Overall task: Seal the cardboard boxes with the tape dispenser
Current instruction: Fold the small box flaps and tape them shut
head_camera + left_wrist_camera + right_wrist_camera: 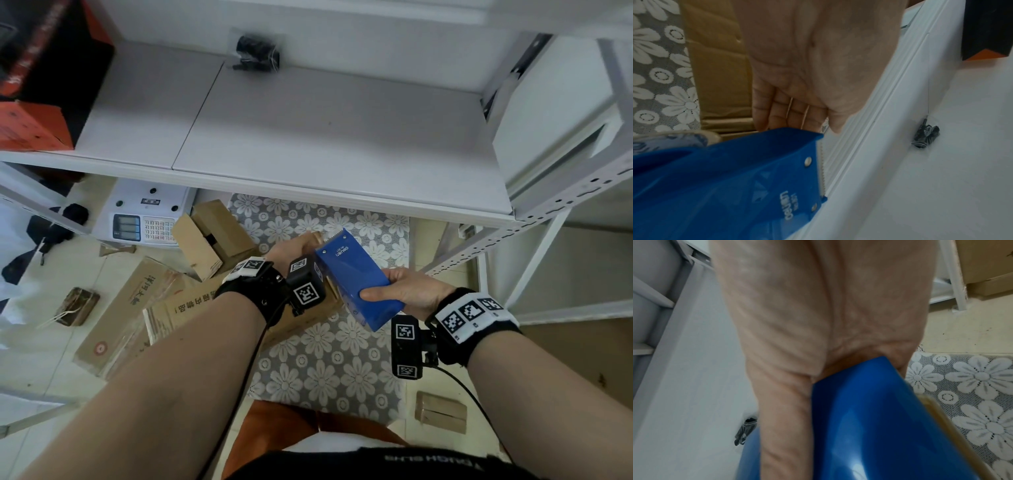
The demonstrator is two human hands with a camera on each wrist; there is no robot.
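Note:
My right hand [404, 291] grips the rear of a blue tape dispenser [356, 284], thumb across its top face; the right wrist view shows the thumb lying along the dispenser [869, 418]. The serrated blade end points away from me. My left hand [291, 248] reaches to that blade end with fingers stretched forward. In the left wrist view the fingers [789, 113] run straight down behind the dispenser [735, 186], tips hidden, so a pinch on the tape cannot be made out. An open cardboard box [212, 240] and flattened cartons [130, 308] lie on the floor below.
A white metal shelf [308, 137] spans the view ahead, with a small black bagged item [257, 53] and an orange-black box [41, 85] on it. A weighing scale [144, 216], a floral mat [325, 359] and a small taped box [440, 411] are on the floor.

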